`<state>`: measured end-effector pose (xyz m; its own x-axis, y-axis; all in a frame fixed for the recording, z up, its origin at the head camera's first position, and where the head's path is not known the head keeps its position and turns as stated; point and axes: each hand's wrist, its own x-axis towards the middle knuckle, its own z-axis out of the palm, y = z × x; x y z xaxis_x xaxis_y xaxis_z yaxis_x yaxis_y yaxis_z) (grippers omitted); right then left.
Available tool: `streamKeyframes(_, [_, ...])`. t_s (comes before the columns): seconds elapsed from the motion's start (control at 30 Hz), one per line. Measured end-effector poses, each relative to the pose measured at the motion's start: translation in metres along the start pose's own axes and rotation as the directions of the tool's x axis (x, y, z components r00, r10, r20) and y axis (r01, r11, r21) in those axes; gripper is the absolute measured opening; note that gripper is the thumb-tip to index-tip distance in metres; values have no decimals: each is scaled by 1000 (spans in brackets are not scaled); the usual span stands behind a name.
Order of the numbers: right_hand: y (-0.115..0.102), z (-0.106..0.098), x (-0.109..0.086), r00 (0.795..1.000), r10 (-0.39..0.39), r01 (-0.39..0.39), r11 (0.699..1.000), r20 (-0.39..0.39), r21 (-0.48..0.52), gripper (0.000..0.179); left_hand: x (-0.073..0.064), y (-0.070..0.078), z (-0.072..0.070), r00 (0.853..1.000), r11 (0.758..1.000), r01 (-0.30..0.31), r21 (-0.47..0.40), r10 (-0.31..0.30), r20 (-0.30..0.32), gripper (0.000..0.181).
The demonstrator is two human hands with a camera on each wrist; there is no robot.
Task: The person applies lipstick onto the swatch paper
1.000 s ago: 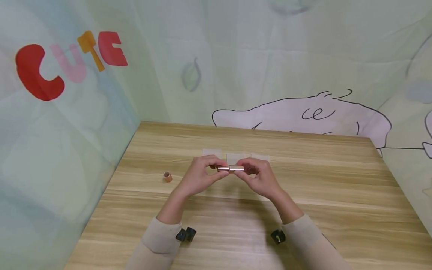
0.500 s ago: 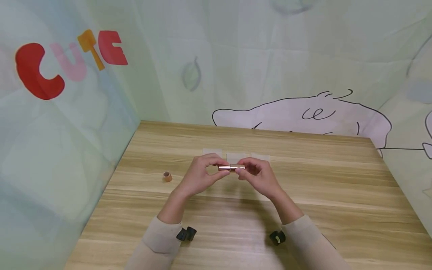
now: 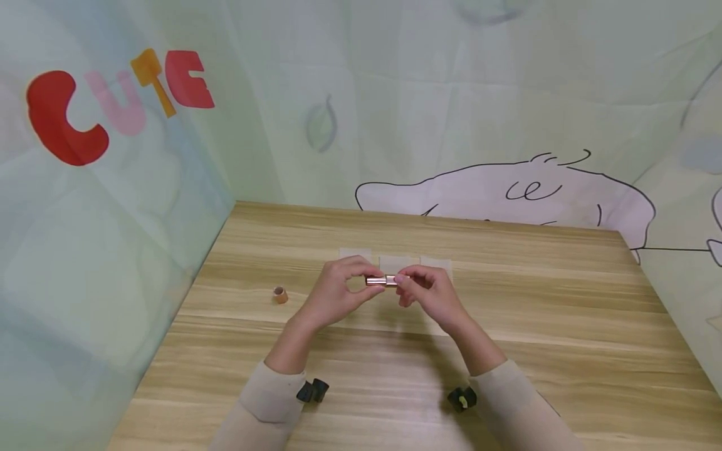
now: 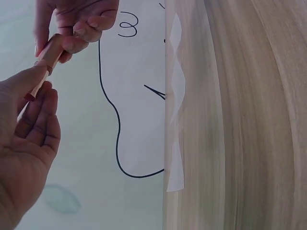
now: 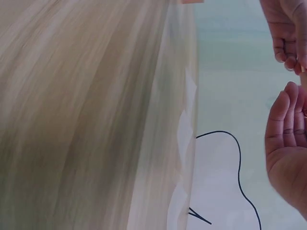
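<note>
A slim, shiny rose-gold lipstick tube [image 3: 376, 281] is held sideways between both hands above the table. My left hand [image 3: 329, 293] pinches its left part between thumb and fingers. My right hand [image 3: 435, 295] pinches the right part, the thumb lying over it and hiding that end. In the left wrist view the copper-coloured tube [image 4: 53, 47] slants between the two hands, with a seam near its middle and a dark red lower end. A short, hollow copper-coloured cylinder [image 3: 280, 295] stands on the table to the left of my left hand.
Three pale, flat squares [image 3: 395, 264] lie in a row on the wooden table [image 3: 536, 300] just beyond the hands. A printed cloth backdrop [image 3: 406, 113] rises along the table's back and left edges. Black wrist straps [image 3: 313, 391] show at the sleeves.
My right thumb and fingers have shifted along the tube toward its middle, covering the right end that showed before. My left hand keeps its hold almost in place.
</note>
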<state>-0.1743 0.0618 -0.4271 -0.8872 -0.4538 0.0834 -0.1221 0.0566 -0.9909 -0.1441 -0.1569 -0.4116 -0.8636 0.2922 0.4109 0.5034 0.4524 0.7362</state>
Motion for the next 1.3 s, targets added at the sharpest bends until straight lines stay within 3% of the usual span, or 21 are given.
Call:
streamKeyframes(0.2, [0,-1,-2,995,-101,101,995,25,24,21,-1,-1,-1,999,999,42,-17,-42,-14,18])
streamKeyframes(0.33, [0,0,-1,993,-115,115,993,16,21,19,-1,-2,-1,999,998,46,-32,-46,-15,17])
streamKeyframes(0.93, [2,3,-2,999,-52,53,998,-5,38,20,-1,-1,-2,999,999,-32,-4,32,-39,18])
streamKeyframes(1.3, [-1,8,-2,997,48,-44,997,-60,57,23,-2,-2,0,997,998,-61,13,61,-53,17])
